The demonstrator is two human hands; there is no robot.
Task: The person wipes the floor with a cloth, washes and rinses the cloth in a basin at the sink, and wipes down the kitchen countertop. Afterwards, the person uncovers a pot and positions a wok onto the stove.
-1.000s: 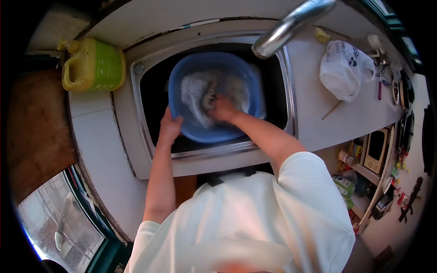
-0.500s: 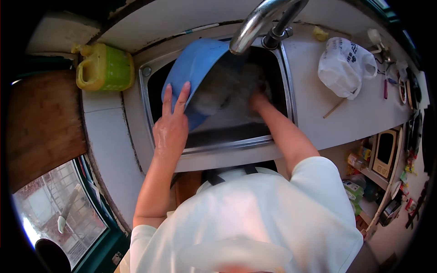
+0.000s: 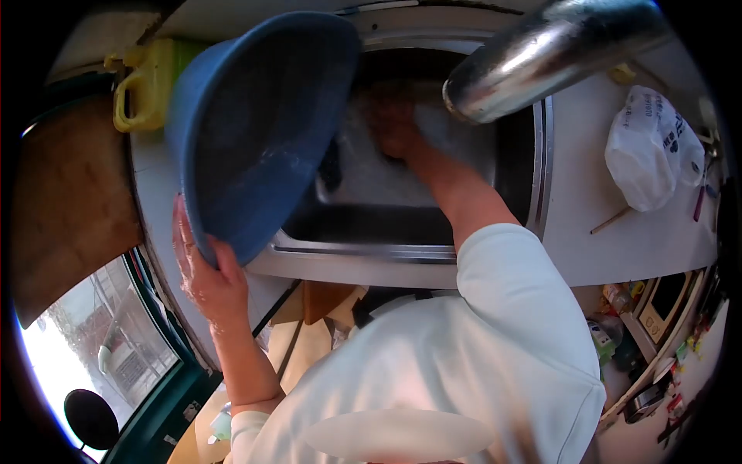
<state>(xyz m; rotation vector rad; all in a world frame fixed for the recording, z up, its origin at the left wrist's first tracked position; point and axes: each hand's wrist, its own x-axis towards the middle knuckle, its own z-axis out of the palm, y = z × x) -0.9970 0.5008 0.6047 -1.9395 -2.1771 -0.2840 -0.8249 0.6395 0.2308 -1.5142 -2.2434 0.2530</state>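
Note:
My left hand (image 3: 212, 278) grips the near rim of a large blue basin (image 3: 267, 197), thumb on the inside and fingers outside. The basin is tipped on its side, its mouth facing right, above the left part of the sink (image 3: 371, 252) and the counter. Wet streaks shine on its inner wall. My right hand (image 3: 394, 127) reaches down into the steel sink, over a pale, cloudy area on the bottom. Shadow and blur hide its fingers. A small dark patch (image 3: 331, 166) shows beside the basin's edge, too unclear to name.
A steel faucet (image 3: 541, 62) juts over the sink's right side, close to the camera. Behind the basin stands a yellow jug (image 3: 139, 89). On the right counter lie a white plastic bag (image 3: 649, 147) and a thin stick (image 3: 610, 220). Shelves with packages sit below.
The basin has come up out of the sink and swung left toward the camera. My left hand has shifted to its near rim. My right hand has moved left in the sink.

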